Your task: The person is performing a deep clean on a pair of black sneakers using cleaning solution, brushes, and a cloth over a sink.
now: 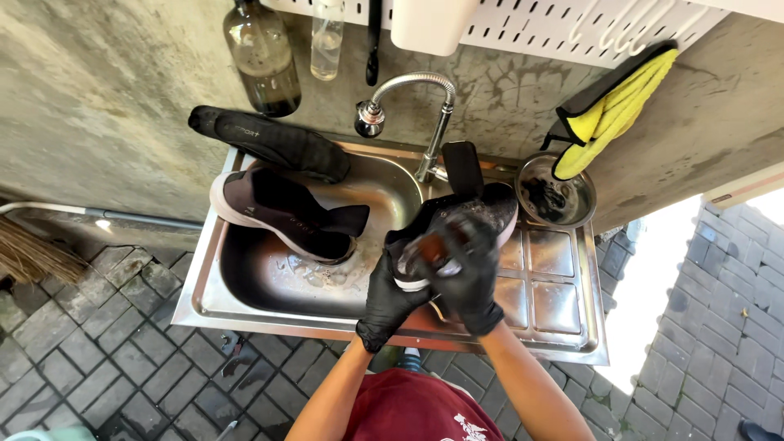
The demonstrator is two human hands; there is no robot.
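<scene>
1. Gripping wet black shoe in gloved left hand, closed under its heel, over the sink's edge; it could slip.
2. Right hand closed over something blurred on the shoe; we risk splashing.

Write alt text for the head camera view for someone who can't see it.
Seen from above, a person's black-gloved left hand and right hand hold a dark shoe over a steel sink. Another dark shoe lies in the basin, an insole rests on its rim, and a yellow cloth hangs nearby.

1 head-worn view, facing steeply down, close above the steel sink, wall at top, paved floor below
</scene>
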